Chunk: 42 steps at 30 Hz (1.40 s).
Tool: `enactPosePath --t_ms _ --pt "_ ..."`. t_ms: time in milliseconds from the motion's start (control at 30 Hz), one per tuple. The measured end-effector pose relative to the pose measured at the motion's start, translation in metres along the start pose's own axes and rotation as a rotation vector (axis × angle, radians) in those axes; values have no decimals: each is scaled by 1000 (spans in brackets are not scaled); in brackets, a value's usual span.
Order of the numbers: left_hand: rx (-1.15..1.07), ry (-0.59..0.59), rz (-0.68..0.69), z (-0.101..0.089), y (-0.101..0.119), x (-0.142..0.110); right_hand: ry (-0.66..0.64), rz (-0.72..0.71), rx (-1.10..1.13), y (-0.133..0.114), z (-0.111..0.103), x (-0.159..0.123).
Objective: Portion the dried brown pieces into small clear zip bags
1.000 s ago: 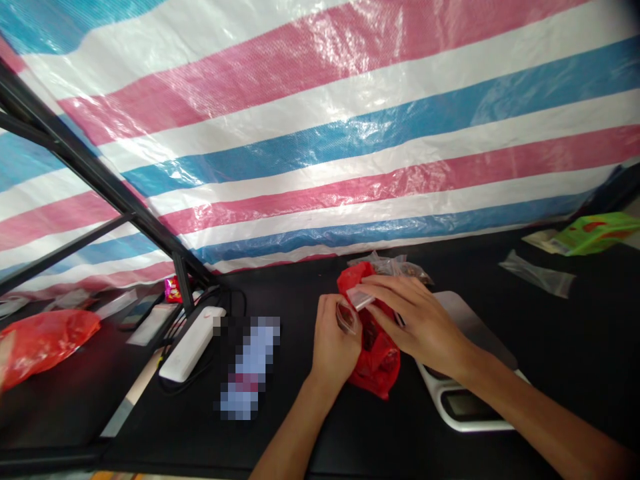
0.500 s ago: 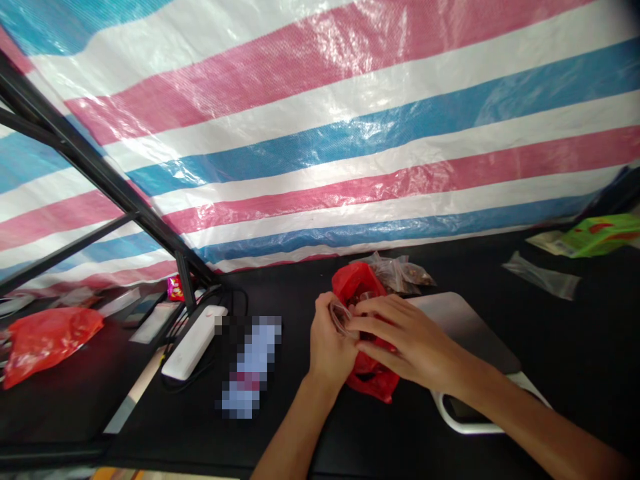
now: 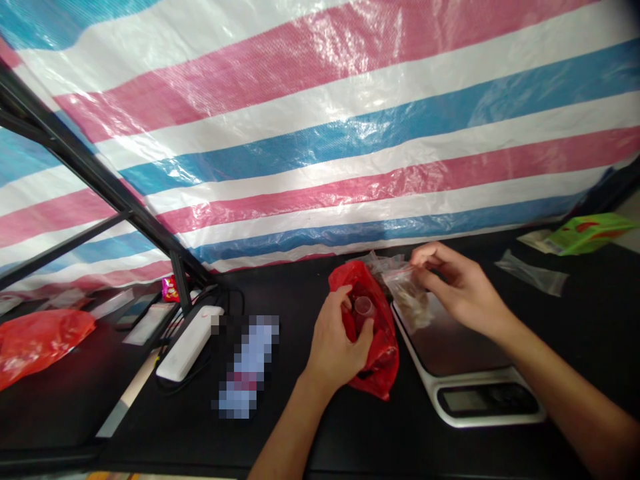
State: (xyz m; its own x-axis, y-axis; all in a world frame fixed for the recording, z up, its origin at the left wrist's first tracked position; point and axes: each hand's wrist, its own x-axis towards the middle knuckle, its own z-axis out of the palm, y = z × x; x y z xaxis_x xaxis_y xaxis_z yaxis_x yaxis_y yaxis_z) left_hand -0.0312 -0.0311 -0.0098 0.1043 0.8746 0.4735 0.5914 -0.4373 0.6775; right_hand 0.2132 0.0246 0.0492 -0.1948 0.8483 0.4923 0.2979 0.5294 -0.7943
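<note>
My left hand (image 3: 340, 340) is over an opened red plastic bag (image 3: 385, 363), its thumb and fingers curled around a small clear plastic cup (image 3: 364, 307) at the bag's mouth. What else lies inside the bag is hard to make out. To the right, my right hand (image 3: 457, 283) pinches the top of a small clear zip bag (image 3: 411, 297) with pale brownish contents. That zip bag hangs above the left edge of a kitchen scale (image 3: 450, 340) with a metal plate and white rim. Behind the red bag lie more clear zip bags (image 3: 375, 262), partly hidden.
A white power strip (image 3: 190, 343) with black cables and a blurred-out flat object (image 3: 247, 367) lie left. Another red bag (image 3: 45, 340) is beyond the black metal frame (image 3: 90, 173). An empty clear bag (image 3: 533, 272) and green packet (image 3: 595, 233) lie far right.
My hands have moved apart. The right hand has carried the zip bag rightward to the scale, while the left hand has come to the cup in the red bag.
</note>
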Motion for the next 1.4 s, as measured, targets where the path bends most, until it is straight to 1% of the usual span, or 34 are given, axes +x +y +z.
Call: enactPosePath --t_ms 33,133,167,200,233,300,400,500,567,667,733,800,900,1133,1200,1333,1400 --pt "39 -30 20 -1 1 1 -83 37 -23 5 -9 2" --pt "138 -107 18 -3 1 2 -421 159 -159 23 -27 5" --pt "165 -118 -4 -3 0 2 -504 191 -195 29 -30 5" --pt "188 -123 -28 -4 -1 3 -557 206 -226 33 -31 4" --pt "208 -122 -51 -4 -3 3 -579 199 -252 37 -31 4" --pt "236 -99 -95 -5 -6 4 -553 141 -286 40 -28 4" --pt "256 -22 -153 -7 -10 5 -439 46 -284 36 -27 7" --pt "267 51 -181 -9 -12 7 -354 52 -254 27 -31 10" --pt "265 96 -175 -10 -12 8 -362 93 -249 22 -35 10" --pt "261 166 -158 -12 -12 9 -457 171 -271 17 -40 8" --pt "268 192 -150 -13 -11 10 -515 228 -301 16 -42 6" --pt "272 199 -144 -13 -10 10 -527 269 -352 16 -44 4" --pt "269 203 -143 -14 -9 10 -505 276 -422 16 -46 3" --pt "322 196 -140 -13 -9 10 -525 336 -434 11 -47 -3" --pt "322 195 -142 -13 -9 10 -513 348 -449 10 -46 -6" --pt "330 182 -157 -13 -9 9 -461 368 -557 7 -44 -13" --pt "337 181 -161 -13 -10 10 -463 377 -579 3 -42 -18"
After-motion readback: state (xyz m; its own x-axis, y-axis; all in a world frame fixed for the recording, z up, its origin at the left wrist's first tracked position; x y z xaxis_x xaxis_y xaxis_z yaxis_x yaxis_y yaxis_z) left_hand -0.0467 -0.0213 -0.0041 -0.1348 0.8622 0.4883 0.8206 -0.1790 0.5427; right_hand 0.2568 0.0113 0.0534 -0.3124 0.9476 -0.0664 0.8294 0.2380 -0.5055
